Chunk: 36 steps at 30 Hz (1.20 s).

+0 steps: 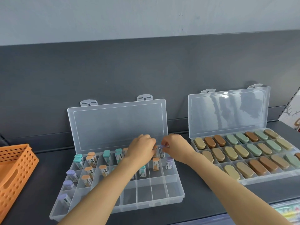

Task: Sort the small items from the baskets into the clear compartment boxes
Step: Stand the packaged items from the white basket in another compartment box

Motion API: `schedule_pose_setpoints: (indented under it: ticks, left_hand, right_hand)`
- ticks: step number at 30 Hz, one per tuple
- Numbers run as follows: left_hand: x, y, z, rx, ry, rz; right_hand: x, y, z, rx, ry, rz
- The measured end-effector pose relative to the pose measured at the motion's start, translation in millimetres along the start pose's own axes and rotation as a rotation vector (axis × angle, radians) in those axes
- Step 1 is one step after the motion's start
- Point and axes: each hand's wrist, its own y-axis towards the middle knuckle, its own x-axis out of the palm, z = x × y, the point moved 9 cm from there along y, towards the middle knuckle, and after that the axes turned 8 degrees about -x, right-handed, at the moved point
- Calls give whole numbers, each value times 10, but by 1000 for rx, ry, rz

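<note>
fingers of the right hand pinch a purple-capped tube over the clear compartment box; left hand fingers curl, grip unclear. labels too blurred to read.

Left hand and right hand both bare, slim uncovered forearms, smooth wrists, short fingers

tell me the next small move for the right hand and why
Probably ease the purple-capped item, pinched by the right hand, straight down into the far-row compartment of the left box and let go. It seems only partly in, while the items around it stand upright in their cells, another purple-capped one right in front.
</note>
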Motion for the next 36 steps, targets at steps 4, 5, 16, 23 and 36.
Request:
schedule_pose_setpoints:
  ticks: [4, 5, 16, 23, 36]
  left_hand:
    - [-7, 66, -6, -9, 19, 28]
    - [-13, 78, -21, -16, 12, 40]
    - [-1, 59, -165, -53, -61, 31]
    - [-195, -105, -636, -136, -138, -36]
    - [-65, -242, -942, -137, 3, -75]
  right_hand:
    - [-30, 41, 2, -15, -26, 3]
    - [-41, 45, 8, -16, -29, 6]
    - [-112, 34, 7, -63, -37, 9]
    - [-257, 63, -283, -143, 27, 35]
    - [289, 387, -890, -236, -279, -163]
